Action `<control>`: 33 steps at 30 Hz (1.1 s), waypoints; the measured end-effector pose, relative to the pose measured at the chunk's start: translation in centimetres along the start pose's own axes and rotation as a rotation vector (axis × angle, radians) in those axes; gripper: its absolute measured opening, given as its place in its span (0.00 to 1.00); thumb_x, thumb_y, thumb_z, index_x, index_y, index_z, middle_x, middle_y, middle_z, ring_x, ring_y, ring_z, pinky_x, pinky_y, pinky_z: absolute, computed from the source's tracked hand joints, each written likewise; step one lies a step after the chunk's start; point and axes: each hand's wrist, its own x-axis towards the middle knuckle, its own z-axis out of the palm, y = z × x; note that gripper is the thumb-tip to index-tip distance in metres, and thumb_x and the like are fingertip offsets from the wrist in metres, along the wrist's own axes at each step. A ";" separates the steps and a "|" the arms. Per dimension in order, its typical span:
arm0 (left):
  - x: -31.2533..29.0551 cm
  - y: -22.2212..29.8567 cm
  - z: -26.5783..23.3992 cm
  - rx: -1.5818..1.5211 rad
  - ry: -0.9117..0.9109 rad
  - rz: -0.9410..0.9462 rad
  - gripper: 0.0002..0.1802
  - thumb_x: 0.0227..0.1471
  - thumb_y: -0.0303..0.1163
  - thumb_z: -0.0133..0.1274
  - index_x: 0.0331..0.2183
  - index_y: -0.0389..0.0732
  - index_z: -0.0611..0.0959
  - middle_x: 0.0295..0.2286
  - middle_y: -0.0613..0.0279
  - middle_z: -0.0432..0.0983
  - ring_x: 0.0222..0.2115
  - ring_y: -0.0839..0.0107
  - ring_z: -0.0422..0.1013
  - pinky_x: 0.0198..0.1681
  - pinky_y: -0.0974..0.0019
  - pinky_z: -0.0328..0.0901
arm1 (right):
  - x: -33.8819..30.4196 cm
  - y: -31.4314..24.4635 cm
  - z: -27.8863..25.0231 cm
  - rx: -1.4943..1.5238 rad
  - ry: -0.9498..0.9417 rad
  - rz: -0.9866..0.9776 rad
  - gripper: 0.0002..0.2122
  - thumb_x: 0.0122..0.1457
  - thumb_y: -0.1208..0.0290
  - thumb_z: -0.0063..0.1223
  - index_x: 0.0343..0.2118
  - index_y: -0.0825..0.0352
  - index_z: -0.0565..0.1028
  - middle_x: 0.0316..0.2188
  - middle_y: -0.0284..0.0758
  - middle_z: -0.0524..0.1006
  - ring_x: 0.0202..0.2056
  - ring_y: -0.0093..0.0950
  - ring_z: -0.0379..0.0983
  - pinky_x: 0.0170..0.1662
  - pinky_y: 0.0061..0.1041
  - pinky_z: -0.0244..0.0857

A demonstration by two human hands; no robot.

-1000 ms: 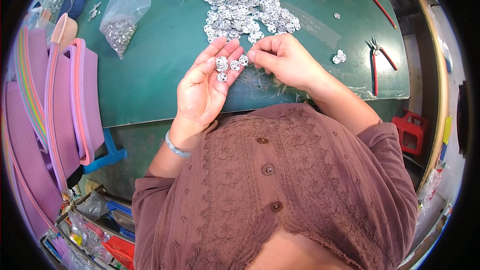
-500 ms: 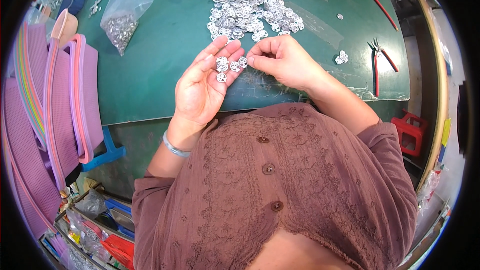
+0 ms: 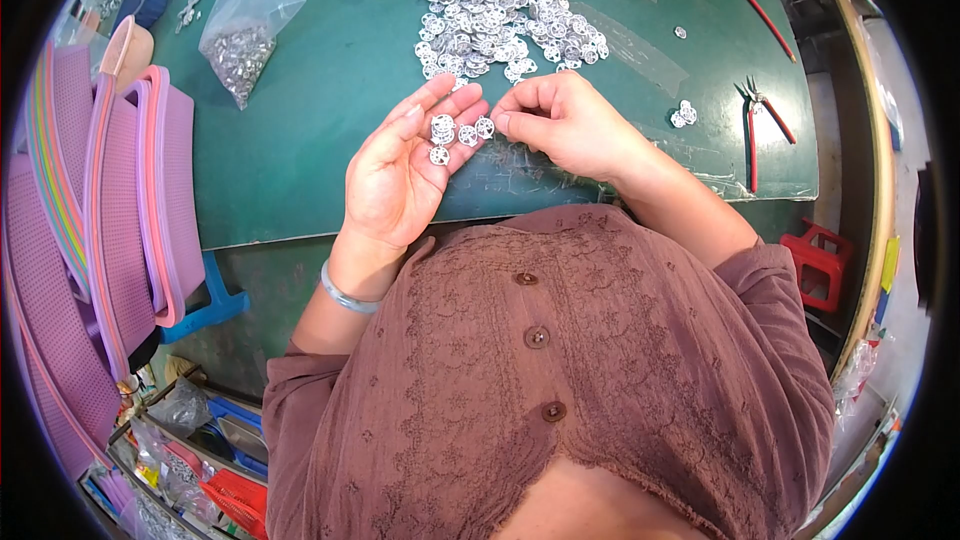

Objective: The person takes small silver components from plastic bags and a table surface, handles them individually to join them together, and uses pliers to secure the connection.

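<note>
My left hand [image 3: 392, 185] is turned palm up, its fingers slightly bent and cradling several small, round silver openwork charms [image 3: 442, 128]. A few of these are stacked near the fingers; others rest singly on them. Close by, my right hand [image 3: 578, 125] has thumb and index finger pressed together in a pinch. Its fingertips are just right of the outermost charm [image 3: 485, 127], with a narrow gap between. Whether anything tiny is in that pinch cannot be made out. Beyond both hands, a heap of the same charms [image 3: 490, 25] spreads over the green table [image 3: 330, 140].
A clear bag of small metal parts [image 3: 240, 55] lies at the left. On the right are red-handled pliers [image 3: 757, 130], a red stick-like tool [image 3: 770, 27] and a few loose charms [image 3: 683, 115]. Purple baskets [image 3: 165, 190] crowd the left edge, and a red stool [image 3: 815, 265] stands lower right.
My left hand has shifted slightly left with the charms, widening the gap to my right fingertips. The right hand has hardly moved.
</note>
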 end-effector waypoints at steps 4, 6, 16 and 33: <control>0.0 0.0 0.0 0.000 0.007 -0.001 0.23 0.55 0.32 0.34 0.50 0.29 0.60 0.48 0.42 0.59 0.50 0.53 0.57 0.51 0.56 0.57 | 0.0 0.0 0.0 0.003 -0.004 0.008 0.07 0.49 0.72 0.49 0.25 0.71 0.74 0.15 0.29 0.71 0.17 0.15 0.61 0.21 0.19 0.57; 0.0 0.0 0.0 0.000 0.009 -0.001 0.23 0.55 0.32 0.34 0.50 0.29 0.60 0.48 0.41 0.59 0.50 0.53 0.57 0.51 0.56 0.57 | 0.0 0.0 0.0 -0.005 -0.007 0.011 0.07 0.49 0.72 0.49 0.25 0.71 0.74 0.15 0.29 0.71 0.17 0.15 0.61 0.21 0.18 0.57; -0.1 0.0 0.0 0.011 0.009 -0.008 0.23 0.56 0.33 0.33 0.50 0.30 0.59 0.48 0.42 0.58 0.50 0.54 0.57 0.51 0.56 0.57 | 0.1 0.3 0.0 -0.018 -0.014 -0.029 0.07 0.49 0.72 0.49 0.25 0.71 0.74 0.16 0.30 0.72 0.18 0.16 0.62 0.22 0.19 0.58; -0.1 0.1 0.2 0.035 0.003 -0.008 0.24 0.55 0.33 0.32 0.51 0.29 0.59 0.49 0.43 0.58 0.50 0.55 0.57 0.51 0.58 0.57 | 0.1 0.4 0.0 -0.032 -0.013 -0.009 0.08 0.49 0.71 0.49 0.26 0.72 0.74 0.17 0.31 0.72 0.19 0.16 0.63 0.22 0.19 0.59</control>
